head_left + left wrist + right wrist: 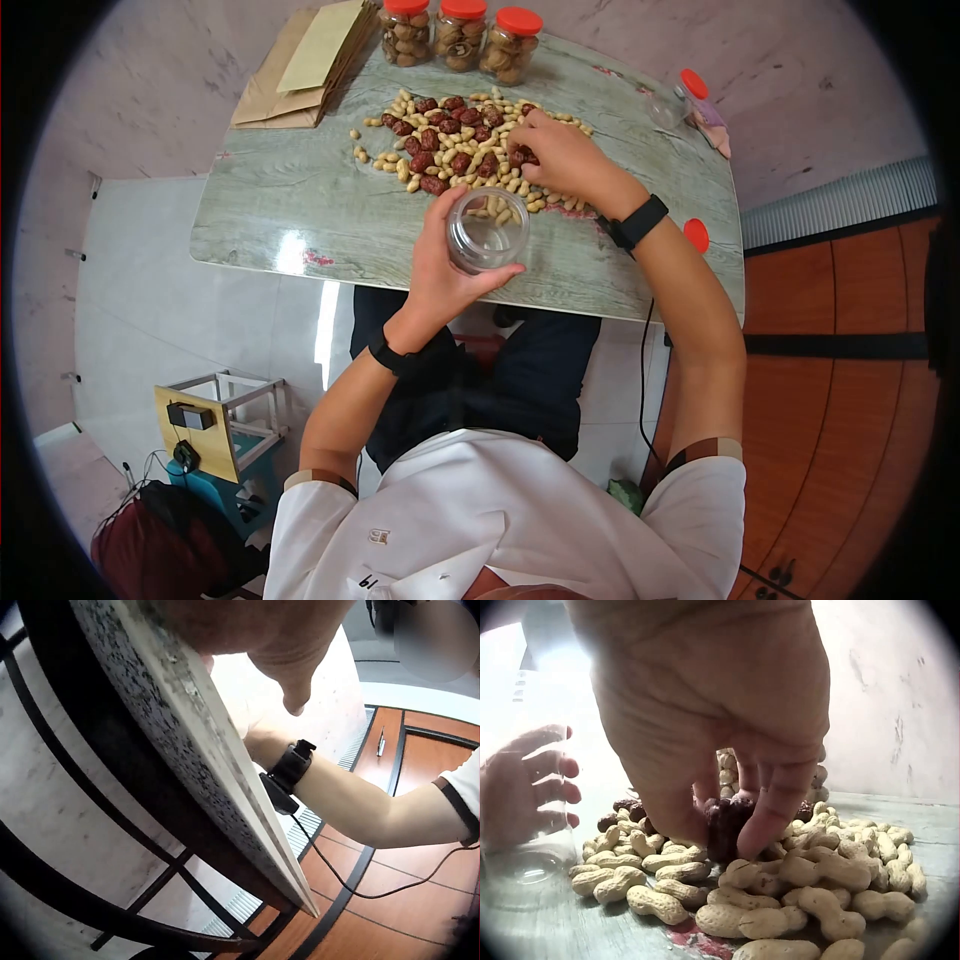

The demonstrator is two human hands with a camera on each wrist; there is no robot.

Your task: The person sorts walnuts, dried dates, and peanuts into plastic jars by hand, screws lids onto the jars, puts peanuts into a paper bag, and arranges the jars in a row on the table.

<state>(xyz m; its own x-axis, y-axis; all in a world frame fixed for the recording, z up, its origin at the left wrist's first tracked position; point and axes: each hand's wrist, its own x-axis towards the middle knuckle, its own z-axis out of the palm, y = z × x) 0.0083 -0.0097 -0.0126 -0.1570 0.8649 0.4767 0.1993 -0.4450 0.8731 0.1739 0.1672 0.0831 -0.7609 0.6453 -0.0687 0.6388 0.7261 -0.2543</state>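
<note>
My left hand (438,268) grips a clear, lidless jar (487,235) by its side, near the front edge of the table. Peanuts show through the jar's far wall in the head view. Over the pile of peanuts (450,160), my right hand (568,155) reaches down with bent fingers. In the right wrist view its thumb and fingers pinch a dark red, wrinkled jujube (726,829) among the peanuts. More jujubes (433,185) lie scattered over the pile. The left wrist view catches only part of the left hand (262,637), with the jar out of sight.
Three red-lidded jars of walnuts (458,38) stand at the back of the table (300,200). Brown paper bags (285,85) lie at the back left. Toward the right are a clear container with a red top (672,105) and a loose red lid (696,236).
</note>
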